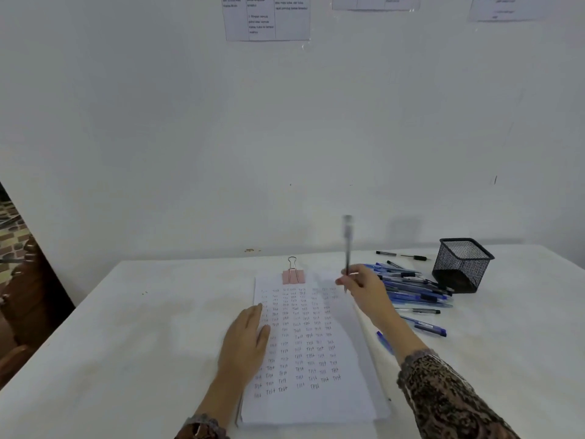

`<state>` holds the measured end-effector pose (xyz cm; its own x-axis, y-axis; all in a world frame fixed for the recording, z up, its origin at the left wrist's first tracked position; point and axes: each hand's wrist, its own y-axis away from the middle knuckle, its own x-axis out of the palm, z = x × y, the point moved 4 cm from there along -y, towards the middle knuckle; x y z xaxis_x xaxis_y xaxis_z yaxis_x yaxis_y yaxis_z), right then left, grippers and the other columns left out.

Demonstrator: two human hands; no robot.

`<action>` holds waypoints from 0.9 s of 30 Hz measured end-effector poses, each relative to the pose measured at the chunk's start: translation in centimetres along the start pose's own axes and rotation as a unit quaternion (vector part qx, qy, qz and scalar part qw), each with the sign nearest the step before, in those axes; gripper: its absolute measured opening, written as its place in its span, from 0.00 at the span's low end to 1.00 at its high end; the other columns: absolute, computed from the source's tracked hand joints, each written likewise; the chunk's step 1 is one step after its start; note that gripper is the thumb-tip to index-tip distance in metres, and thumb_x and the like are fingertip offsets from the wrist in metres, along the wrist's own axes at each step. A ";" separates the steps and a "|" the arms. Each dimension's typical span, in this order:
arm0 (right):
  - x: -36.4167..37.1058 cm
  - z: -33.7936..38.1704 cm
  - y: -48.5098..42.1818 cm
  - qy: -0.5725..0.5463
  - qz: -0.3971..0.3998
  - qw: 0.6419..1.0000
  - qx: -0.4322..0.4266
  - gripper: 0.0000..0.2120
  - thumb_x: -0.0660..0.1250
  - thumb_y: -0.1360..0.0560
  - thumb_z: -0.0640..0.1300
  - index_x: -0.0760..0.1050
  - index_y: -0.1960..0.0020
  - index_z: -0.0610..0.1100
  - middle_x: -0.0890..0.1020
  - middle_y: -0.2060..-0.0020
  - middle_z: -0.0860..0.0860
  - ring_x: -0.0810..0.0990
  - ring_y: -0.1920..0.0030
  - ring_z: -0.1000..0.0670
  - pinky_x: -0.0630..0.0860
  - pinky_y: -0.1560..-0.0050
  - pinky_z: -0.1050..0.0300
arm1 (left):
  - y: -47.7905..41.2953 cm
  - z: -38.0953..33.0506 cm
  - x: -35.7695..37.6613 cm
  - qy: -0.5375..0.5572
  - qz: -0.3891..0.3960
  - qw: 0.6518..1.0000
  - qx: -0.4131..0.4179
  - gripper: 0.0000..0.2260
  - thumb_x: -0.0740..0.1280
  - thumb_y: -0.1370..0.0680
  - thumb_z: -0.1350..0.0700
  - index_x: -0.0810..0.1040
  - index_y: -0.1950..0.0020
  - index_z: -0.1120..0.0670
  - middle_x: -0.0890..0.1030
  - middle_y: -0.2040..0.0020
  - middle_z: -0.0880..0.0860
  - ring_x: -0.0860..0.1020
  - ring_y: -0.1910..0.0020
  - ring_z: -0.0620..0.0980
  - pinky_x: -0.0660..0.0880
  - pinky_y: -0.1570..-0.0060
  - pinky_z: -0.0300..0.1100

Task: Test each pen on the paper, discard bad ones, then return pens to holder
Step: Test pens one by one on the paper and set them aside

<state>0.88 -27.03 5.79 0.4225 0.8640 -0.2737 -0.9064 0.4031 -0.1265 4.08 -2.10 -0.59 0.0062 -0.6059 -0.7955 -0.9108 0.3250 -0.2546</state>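
Observation:
A stack of white paper (316,403), covered in rows of handwritten "Test" marks, lies on the white table under a pink binder clip (293,275). My left hand (245,342) rests flat on the paper's left edge. Over the paper's upper right corner my right hand (364,288) pinches a dark pen (348,245), held upright and blurred. A pile of several blue and black pens (411,288) lies to the right of the paper. Behind the pile a black mesh pen holder (460,264) stands, and no pens show in it.
The white table (142,343) meets a white wall with printed sheets (266,17) taped high up. Two black pens (402,255) lie near the wall, left of the holder. A blue pen (384,342) lies partly hidden under my right forearm. A dark doorway opens at far left.

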 end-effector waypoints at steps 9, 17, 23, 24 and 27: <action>1.1 -4.3 -2.3 -0.272 -0.065 0.958 0.065 0.12 0.63 0.27 0.25 0.69 0.60 0.41 0.75 0.75 0.47 0.75 0.76 0.53 0.72 0.75 0.65 | -0.1 0.6 0.8 -0.055 -0.030 0.998 0.006 0.36 0.40 0.30 0.39 0.68 0.30 0.55 0.68 0.30 0.51 0.67 0.31 0.48 0.50 0.34 0.37; 2.0 -4.7 -2.8 -0.108 -0.123 0.986 0.009 0.26 0.61 0.34 0.22 0.52 0.71 0.48 0.58 0.76 0.52 0.55 0.76 0.57 0.60 0.62 0.65 | -0.5 0.5 0.8 -0.043 -0.030 0.999 0.001 0.35 0.43 0.30 0.39 0.70 0.32 0.55 0.70 0.31 0.50 0.67 0.32 0.48 0.51 0.34 0.36; 2.1 -4.2 -2.6 -0.082 -0.108 0.991 -0.015 0.25 0.61 0.34 0.22 0.54 0.73 0.47 0.59 0.74 0.51 0.60 0.78 0.59 0.64 0.70 0.72 | -0.3 0.5 0.7 -0.052 -0.025 0.998 -0.004 0.37 0.40 0.32 0.38 0.67 0.30 0.53 0.66 0.29 0.48 0.64 0.30 0.45 0.47 0.34 0.33; 2.2 -4.3 -2.6 -0.084 -0.104 0.991 -0.015 0.25 0.61 0.34 0.22 0.54 0.72 0.47 0.59 0.74 0.51 0.60 0.78 0.59 0.63 0.70 0.71 | -0.3 0.5 0.7 -0.052 -0.024 0.998 -0.006 0.37 0.39 0.32 0.38 0.66 0.30 0.53 0.66 0.29 0.48 0.63 0.30 0.44 0.47 0.34 0.33; 2.2 -4.7 -2.8 -0.079 -0.102 0.992 -0.003 0.25 0.62 0.34 0.23 0.54 0.73 0.47 0.60 0.74 0.51 0.59 0.75 0.58 0.63 0.67 0.64 | -0.3 0.3 0.6 -0.053 -0.021 0.998 -0.013 0.38 0.38 0.32 0.38 0.65 0.29 0.52 0.65 0.28 0.47 0.62 0.30 0.44 0.46 0.34 0.33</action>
<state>4.39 -27.68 1.08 0.5908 0.8019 -0.0883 -0.8023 0.5724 -0.1694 4.47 -2.33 -1.19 0.0877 -0.5379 -0.8384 -0.9189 0.2812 -0.2765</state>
